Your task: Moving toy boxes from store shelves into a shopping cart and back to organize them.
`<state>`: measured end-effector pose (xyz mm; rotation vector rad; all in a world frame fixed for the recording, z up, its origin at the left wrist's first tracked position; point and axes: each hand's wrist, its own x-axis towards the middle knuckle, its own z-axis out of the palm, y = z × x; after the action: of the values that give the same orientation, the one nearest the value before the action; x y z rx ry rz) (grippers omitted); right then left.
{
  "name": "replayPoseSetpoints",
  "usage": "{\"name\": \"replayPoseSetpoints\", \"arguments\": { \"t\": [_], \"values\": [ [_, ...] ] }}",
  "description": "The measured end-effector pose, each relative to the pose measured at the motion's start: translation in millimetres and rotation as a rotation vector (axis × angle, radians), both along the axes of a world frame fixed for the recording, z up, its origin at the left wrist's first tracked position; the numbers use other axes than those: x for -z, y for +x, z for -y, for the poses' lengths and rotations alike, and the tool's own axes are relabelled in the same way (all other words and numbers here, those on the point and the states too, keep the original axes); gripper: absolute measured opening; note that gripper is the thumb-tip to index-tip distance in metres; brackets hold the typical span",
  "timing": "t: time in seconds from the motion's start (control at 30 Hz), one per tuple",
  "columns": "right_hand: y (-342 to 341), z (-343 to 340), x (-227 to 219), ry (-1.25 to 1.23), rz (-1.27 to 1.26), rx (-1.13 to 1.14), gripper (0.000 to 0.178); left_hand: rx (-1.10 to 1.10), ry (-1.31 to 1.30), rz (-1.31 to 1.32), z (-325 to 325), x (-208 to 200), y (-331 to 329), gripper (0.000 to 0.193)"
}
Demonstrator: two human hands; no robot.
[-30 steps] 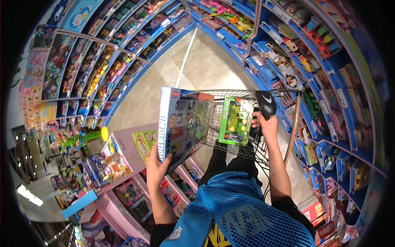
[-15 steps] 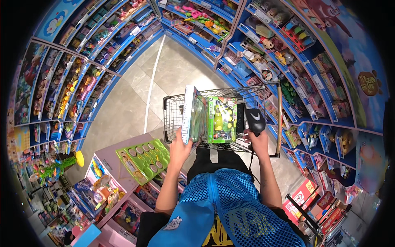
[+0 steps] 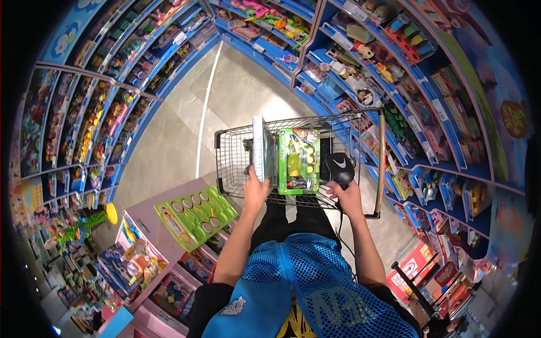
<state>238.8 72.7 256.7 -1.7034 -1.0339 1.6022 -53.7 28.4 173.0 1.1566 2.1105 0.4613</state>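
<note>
My left hand [image 3: 257, 190] is closed round the near edge of a flat toy box [image 3: 258, 146], which stands on edge with its pale printed side up. A black handheld barcode scanner [image 3: 340, 169] with a cable is gripped in my right hand [image 3: 347, 198]. Between the two hands a green-framed toy box [image 3: 299, 163] with yellow pieces lies face up over the wire shopping cart [image 3: 225, 188]. Beside it, partly hidden by the scanner, is a dark flat device [image 3: 326, 147].
Toy-filled blue shelves rise on the left [image 3: 107, 121] and right [image 3: 403, 101], meeting at the far end of the aisle. A display stand with a green tray [image 3: 195, 218] is near my left arm. Red boxes [image 3: 414, 270] sit at the lower right.
The flat box in my left hand has tilted more upright, so less of its face shows. The scanner has shifted slightly left and down, closer to the green-framed box.
</note>
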Motion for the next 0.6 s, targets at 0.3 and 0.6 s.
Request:
{"name": "replayPoseSetpoints", "arguments": {
  "t": [0.3,0.6],
  "values": [
    [41.0,-35.6,28.4,-0.085,-0.025,-0.03,0.022,0.046,0.061,-0.05,2.1,8.8,49.9,0.063],
    [53.6,-60.0,59.3,-0.191,-0.059,-0.139,0.024,0.038,0.002,-0.032,13.8,20.0,81.8,0.07]
  ]
}}
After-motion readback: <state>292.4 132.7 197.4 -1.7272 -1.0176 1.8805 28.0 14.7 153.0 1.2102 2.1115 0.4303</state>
